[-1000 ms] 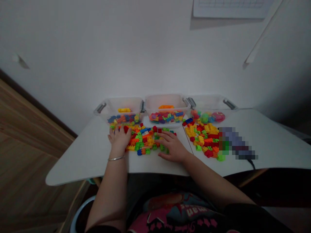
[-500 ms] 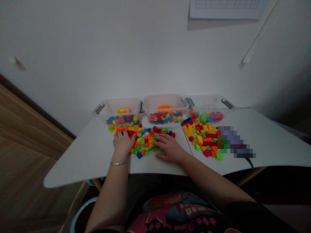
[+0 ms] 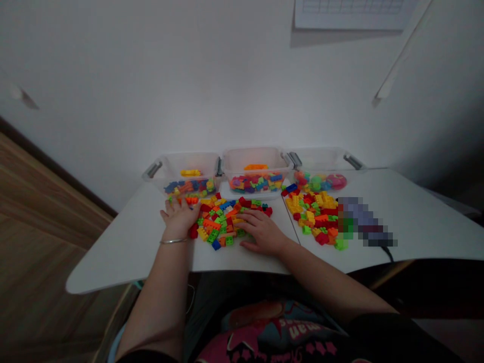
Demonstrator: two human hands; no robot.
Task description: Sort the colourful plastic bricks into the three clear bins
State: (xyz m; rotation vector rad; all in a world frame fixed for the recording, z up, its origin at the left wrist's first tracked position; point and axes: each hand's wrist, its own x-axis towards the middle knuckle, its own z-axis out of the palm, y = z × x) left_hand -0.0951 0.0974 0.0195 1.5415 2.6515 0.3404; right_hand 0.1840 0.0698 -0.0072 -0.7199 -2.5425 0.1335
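Note:
A loose pile of toy building bricks (image 3: 222, 222) in red, orange, yellow, green and blue lies on the white table (image 3: 124, 247) before me. My left hand (image 3: 180, 217) is at the pile's left edge, fingers spread, holding nothing that I can see. Beside its thumb are an orange brick (image 3: 191, 200) and a red brick (image 3: 194, 231). My right hand (image 3: 263, 231) rests at the pile's right side, fingers stretched out over the bricks and partly hiding them. Nothing is gripped in it.
Three clear plastic bins stand along the wall: the left bin (image 3: 172, 162) and middle bin (image 3: 251, 154) contain bricks, the right bin (image 3: 321, 155) rounded coloured pieces. A second brick pile (image 3: 313, 214) lies to the right, beside a pixelated object (image 3: 365, 219).
My left hand has moved left, off the pile's left part, and its fingers have spread, uncovering more bricks. My right hand has barely moved.

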